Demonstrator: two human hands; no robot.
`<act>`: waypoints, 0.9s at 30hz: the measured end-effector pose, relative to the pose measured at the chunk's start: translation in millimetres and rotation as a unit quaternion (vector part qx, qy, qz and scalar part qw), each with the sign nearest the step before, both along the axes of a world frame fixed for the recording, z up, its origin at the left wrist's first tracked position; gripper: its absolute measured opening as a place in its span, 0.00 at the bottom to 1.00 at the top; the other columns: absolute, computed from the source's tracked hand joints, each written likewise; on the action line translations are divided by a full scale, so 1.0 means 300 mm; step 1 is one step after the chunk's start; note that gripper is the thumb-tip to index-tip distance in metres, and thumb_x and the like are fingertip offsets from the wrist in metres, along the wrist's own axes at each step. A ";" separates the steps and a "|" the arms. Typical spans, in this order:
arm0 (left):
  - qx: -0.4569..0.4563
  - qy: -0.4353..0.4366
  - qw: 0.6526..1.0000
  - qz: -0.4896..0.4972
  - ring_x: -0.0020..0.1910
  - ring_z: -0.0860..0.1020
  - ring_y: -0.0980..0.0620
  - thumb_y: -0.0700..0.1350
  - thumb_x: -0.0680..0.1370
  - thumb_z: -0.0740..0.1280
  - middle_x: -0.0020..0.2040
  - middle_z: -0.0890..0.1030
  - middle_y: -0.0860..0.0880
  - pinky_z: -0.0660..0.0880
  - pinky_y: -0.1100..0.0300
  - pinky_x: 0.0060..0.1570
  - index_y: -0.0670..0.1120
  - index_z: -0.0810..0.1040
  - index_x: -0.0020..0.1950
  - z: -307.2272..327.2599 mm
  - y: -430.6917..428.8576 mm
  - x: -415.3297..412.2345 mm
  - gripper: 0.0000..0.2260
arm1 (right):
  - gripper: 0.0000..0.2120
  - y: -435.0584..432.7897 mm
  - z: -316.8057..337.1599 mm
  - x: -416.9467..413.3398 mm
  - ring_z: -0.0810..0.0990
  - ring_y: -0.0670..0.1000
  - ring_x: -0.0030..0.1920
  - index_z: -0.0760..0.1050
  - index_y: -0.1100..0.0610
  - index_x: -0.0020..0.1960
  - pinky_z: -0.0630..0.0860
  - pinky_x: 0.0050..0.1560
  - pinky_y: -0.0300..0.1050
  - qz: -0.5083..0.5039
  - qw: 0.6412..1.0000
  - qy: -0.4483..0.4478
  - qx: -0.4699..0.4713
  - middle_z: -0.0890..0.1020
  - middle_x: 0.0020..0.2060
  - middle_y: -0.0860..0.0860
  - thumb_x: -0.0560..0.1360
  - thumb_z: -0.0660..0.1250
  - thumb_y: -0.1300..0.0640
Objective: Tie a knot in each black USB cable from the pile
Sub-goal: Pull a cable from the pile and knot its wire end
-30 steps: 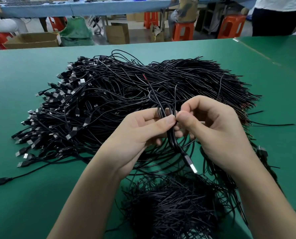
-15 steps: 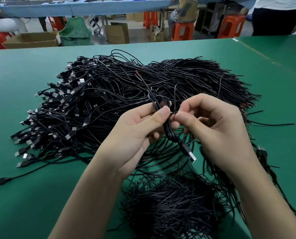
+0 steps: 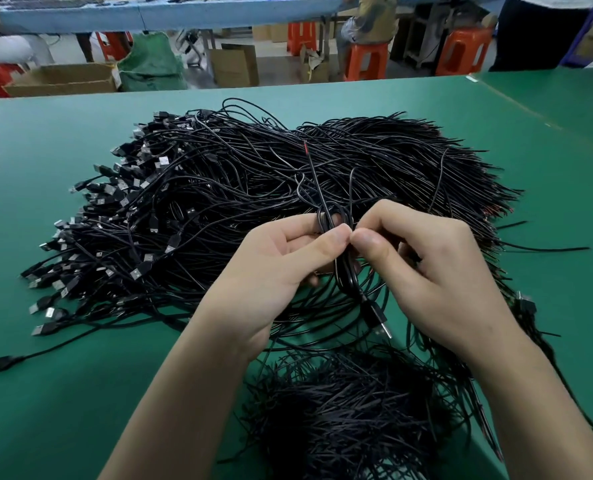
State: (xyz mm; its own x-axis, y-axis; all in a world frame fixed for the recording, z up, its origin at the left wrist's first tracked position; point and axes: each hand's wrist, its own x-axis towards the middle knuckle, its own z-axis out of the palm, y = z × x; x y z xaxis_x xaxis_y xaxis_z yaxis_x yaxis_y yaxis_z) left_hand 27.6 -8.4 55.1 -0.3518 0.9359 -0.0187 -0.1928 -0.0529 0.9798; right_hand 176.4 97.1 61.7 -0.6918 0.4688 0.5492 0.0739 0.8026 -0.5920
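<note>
Cable (image 3: 347, 277) pinched by left hand (image 3: 281, 268) and right hand (image 3: 437, 271), pile (image 3: 253, 188) behind, tangled heap (image 3: 350, 420) nearer, green table (image 3: 63, 410)

Bare forearms (image 3: 184, 393) lead to the left hand (image 3: 271, 271) and right hand (image 3: 440, 275), with short plain fingernails (image 3: 336, 239).

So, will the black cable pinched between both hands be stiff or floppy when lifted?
Probably floppy: the cable bends into tight loops between the left hand and right hand. Its plug hangs below, so that end likely swings. It seems light, since fingertip pinches hold it.
</note>
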 end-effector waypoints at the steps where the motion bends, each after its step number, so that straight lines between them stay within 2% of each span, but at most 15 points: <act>1: 0.013 -0.005 1.000 -0.007 0.47 0.86 0.52 0.49 0.78 0.72 0.50 0.88 0.45 0.80 0.64 0.44 0.46 0.86 0.59 0.000 0.000 0.002 0.12 | 0.10 -0.006 -0.001 -0.005 0.72 0.42 0.30 0.75 0.51 0.42 0.63 0.32 0.29 0.004 1.000 0.014 -0.027 0.72 0.30 0.40 0.82 0.65 0.54; 3: 0.052 -0.012 0.999 -0.005 0.51 0.87 0.48 0.46 0.79 0.72 0.53 0.88 0.43 0.82 0.61 0.49 0.46 0.86 0.59 0.002 0.001 0.008 0.10 | 0.12 -0.019 -0.005 -0.022 0.68 0.43 0.30 0.74 0.53 0.40 0.62 0.33 0.32 0.006 0.993 0.049 -0.103 0.70 0.29 0.42 0.82 0.64 0.53; 5: 0.092 0.050 0.993 0.047 0.52 0.87 0.50 0.44 0.78 0.74 0.52 0.88 0.46 0.82 0.60 0.52 0.48 0.88 0.56 0.002 0.007 0.016 0.07 | 0.15 -0.031 -0.012 -0.042 0.64 0.44 0.31 0.72 0.59 0.39 0.62 0.33 0.39 0.009 0.975 0.085 -0.204 0.67 0.29 0.44 0.82 0.63 0.52; 7: 0.129 0.177 0.968 0.122 0.46 0.85 0.57 0.42 0.77 0.76 0.48 0.88 0.53 0.79 0.65 0.48 0.51 0.88 0.51 0.002 0.011 0.019 0.06 | 0.16 -0.045 -0.018 -0.055 0.61 0.46 0.30 0.70 0.61 0.38 0.60 0.31 0.39 0.018 0.941 0.118 -0.317 0.65 0.28 0.45 0.81 0.63 0.52; 8: 0.140 0.259 0.943 0.153 0.44 0.83 0.59 0.41 0.77 0.77 0.46 0.86 0.55 0.76 0.67 0.46 0.53 0.88 0.52 0.000 0.012 0.021 0.07 | 0.16 -0.051 -0.021 -0.060 0.60 0.45 0.28 0.70 0.58 0.36 0.59 0.29 0.38 0.025 0.920 0.131 -0.369 0.64 0.27 0.45 0.80 0.63 0.52; 10: 0.142 0.396 0.889 0.183 0.43 0.79 0.57 0.40 0.78 0.76 0.45 0.82 0.56 0.70 0.69 0.45 0.52 0.87 0.56 -0.003 0.010 0.025 0.10 | 0.16 -0.055 -0.025 -0.067 0.59 0.44 0.26 0.72 0.51 0.34 0.57 0.27 0.36 0.023 0.887 0.144 -0.438 0.64 0.25 0.44 0.80 0.64 0.53; 11: 0.143 0.426 0.876 0.177 0.41 0.77 0.56 0.39 0.79 0.74 0.44 0.80 0.54 0.70 0.69 0.43 0.52 0.87 0.59 -0.005 0.008 0.026 0.12 | 0.17 -0.054 -0.027 -0.069 0.59 0.44 0.25 0.72 0.50 0.33 0.56 0.26 0.37 0.015 0.877 0.151 -0.456 0.64 0.25 0.44 0.81 0.64 0.54; 13: 0.135 0.398 0.899 0.126 0.37 0.78 0.55 0.40 0.81 0.70 0.41 0.82 0.53 0.72 0.66 0.38 0.51 0.85 0.64 -0.005 0.000 0.023 0.14 | 0.17 -0.048 -0.027 -0.066 0.58 0.44 0.25 0.70 0.52 0.34 0.55 0.26 0.37 -0.001 0.868 0.163 -0.468 0.63 0.24 0.43 0.83 0.63 0.58; 16: 0.117 0.280 0.951 0.064 0.44 0.85 0.52 0.46 0.84 0.63 0.46 0.88 0.52 0.76 0.65 0.42 0.53 0.86 0.62 0.007 -0.009 0.011 0.13 | 0.16 -0.048 -0.020 -0.060 0.59 0.45 0.27 0.71 0.54 0.36 0.57 0.28 0.39 -0.012 0.886 0.162 -0.435 0.64 0.25 0.45 0.83 0.62 0.58; 18: 0.108 0.238 0.963 0.072 0.45 0.86 0.51 0.49 0.83 0.68 0.46 0.88 0.51 0.77 0.65 0.41 0.53 0.88 0.56 0.012 -0.005 0.004 0.09 | 0.18 -0.054 -0.011 -0.062 0.60 0.46 0.28 0.72 0.54 0.35 0.59 0.29 0.39 -0.019 0.906 0.154 -0.394 0.64 0.26 0.45 0.83 0.63 0.57; 20: 0.106 0.185 0.973 0.082 0.42 0.85 0.55 0.47 0.76 0.76 0.44 0.88 0.52 0.78 0.66 0.42 0.52 0.88 0.52 0.008 0.002 0.003 0.05 | 0.18 -0.057 -0.002 -0.063 0.61 0.46 0.30 0.71 0.55 0.35 0.60 0.31 0.39 -0.028 0.918 0.146 -0.366 0.65 0.26 0.45 0.83 0.64 0.56; 22: 0.095 0.134 0.983 0.081 0.42 0.84 0.56 0.42 0.72 0.81 0.44 0.87 0.50 0.80 0.63 0.45 0.53 0.83 0.58 -0.004 0.008 0.002 0.18 | 0.18 -0.058 0.000 -0.063 0.60 0.45 0.30 0.69 0.57 0.35 0.60 0.32 0.37 -0.030 0.920 0.146 -0.363 0.65 0.26 0.44 0.83 0.64 0.57; 24: 0.088 0.139 0.982 0.088 0.39 0.80 0.56 0.40 0.72 0.80 0.43 0.86 0.52 0.78 0.63 0.43 0.54 0.78 0.67 -0.013 0.011 -0.001 0.26 | 0.18 -0.057 0.001 -0.059 0.60 0.45 0.29 0.67 0.60 0.36 0.60 0.31 0.36 -0.027 0.921 0.145 -0.360 0.64 0.26 0.42 0.83 0.64 0.57; 25: 0.084 0.175 0.977 0.093 0.38 0.77 0.57 0.40 0.73 0.79 0.42 0.85 0.54 0.76 0.64 0.41 0.54 0.78 0.68 -0.013 0.010 -0.003 0.26 | 0.18 -0.057 0.001 -0.058 0.60 0.45 0.29 0.67 0.61 0.36 0.60 0.31 0.36 -0.027 0.922 0.141 -0.360 0.64 0.26 0.42 0.83 0.64 0.58; 27: 0.077 0.262 0.956 0.103 0.37 0.74 0.61 0.41 0.74 0.79 0.40 0.82 0.59 0.72 0.64 0.40 0.57 0.83 0.63 -0.009 0.011 0.002 0.20 | 0.17 -0.058 0.001 -0.057 0.59 0.45 0.28 0.68 0.59 0.36 0.59 0.29 0.37 -0.020 0.913 0.136 -0.383 0.63 0.25 0.43 0.83 0.63 0.57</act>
State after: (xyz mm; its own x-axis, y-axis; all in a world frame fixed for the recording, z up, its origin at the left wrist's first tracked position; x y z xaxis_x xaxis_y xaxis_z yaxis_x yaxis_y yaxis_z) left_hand 28.1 -5.0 52.5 -0.4516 0.8232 0.3440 0.3530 -0.1893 0.9163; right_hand 159.2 79.6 62.0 -0.5519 0.8102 0.1976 -0.1392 0.1441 -0.9797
